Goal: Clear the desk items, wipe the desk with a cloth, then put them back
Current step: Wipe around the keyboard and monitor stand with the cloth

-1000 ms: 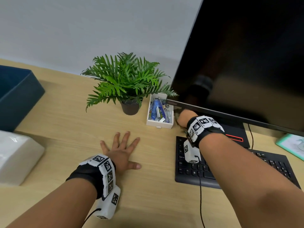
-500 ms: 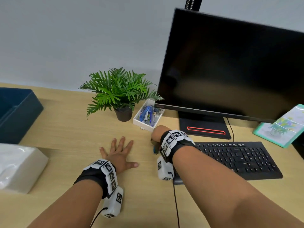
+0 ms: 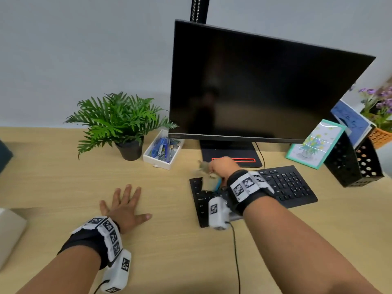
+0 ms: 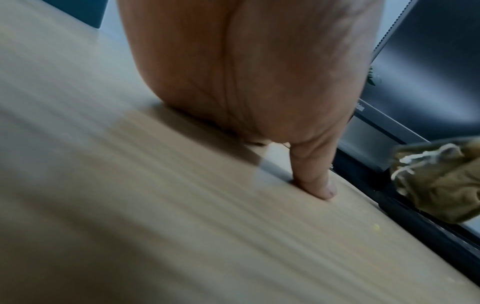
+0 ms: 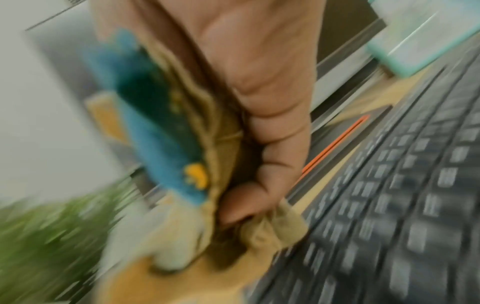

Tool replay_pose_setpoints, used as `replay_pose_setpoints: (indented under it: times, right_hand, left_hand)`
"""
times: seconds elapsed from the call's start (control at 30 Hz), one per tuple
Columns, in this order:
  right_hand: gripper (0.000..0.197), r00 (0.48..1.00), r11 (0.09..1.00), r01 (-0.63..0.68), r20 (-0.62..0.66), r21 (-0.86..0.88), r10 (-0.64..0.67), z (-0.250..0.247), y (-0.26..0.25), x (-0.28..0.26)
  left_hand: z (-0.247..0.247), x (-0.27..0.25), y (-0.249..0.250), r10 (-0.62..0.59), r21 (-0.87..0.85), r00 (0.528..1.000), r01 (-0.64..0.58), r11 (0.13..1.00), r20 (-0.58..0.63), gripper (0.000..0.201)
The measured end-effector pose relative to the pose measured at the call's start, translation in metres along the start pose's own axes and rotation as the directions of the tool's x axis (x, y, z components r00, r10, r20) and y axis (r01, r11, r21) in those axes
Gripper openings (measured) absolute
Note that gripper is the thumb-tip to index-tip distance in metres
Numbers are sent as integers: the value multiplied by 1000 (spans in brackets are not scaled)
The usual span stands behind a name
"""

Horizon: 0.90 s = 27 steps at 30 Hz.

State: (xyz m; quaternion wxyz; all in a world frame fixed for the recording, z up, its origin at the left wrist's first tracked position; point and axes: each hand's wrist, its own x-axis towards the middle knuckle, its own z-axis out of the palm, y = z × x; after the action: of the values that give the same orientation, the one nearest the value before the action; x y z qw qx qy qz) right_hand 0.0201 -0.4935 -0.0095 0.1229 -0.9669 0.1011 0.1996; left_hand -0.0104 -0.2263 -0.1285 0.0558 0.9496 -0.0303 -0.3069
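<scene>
Bunched in the grip of the right hand, with fingers curled round its folds, is the cloth, a tan fabric with a blue fuzzy patch. It is held just above the desk, at the far-left corner of the keyboard and in front of the monitor stand.

Largest of the desk items, the monitor is judged heavy and fragile; it would best be gripped low, by the stand or frame edges, never by the screen. The keyboard is judged stiff and light, and could be lifted by its two short ends. The potted plant should be taken by the pot, not the soft fronds. The small white tray holds loose items and should be kept level. The cloth is judged soft, light and unbreakable, so it can be grasped anywhere.

The right forearm is stretched forward over the keyboard. The left hand is laid flat on the desk, palm down, fingers spread, holding nothing.
</scene>
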Motion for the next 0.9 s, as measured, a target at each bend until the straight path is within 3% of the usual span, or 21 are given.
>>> replay_pose_setpoints:
  times: [0.2,0.33,0.53,0.73,0.9]
  right_hand:
    - [35,964,947,-264,-82,-181,253,-22,118,54]
    - [37,942,914,-332,-34,-234,334,-23,149,79]
    - [42,962,938,-250,44,-240,268,-22,111,96]
    - [38,990,991,-134,39,29,133,3,30,93]
    - [31,983,986,-20,186,165,-12,20,-38,81]
  left_hand:
    - [-1,2,4,-23,-2,999,23,1000,22,73]
    - [-4,3,6,-21,10,998,21,1000,56,72]
    - [-9,5,6,-27,7,994,27,1000,102,74]
    - [-9,8,5,-31,4,993,30,1000,112,75]
    - [-7,8,5,-35,1,996,35,999,88,75]
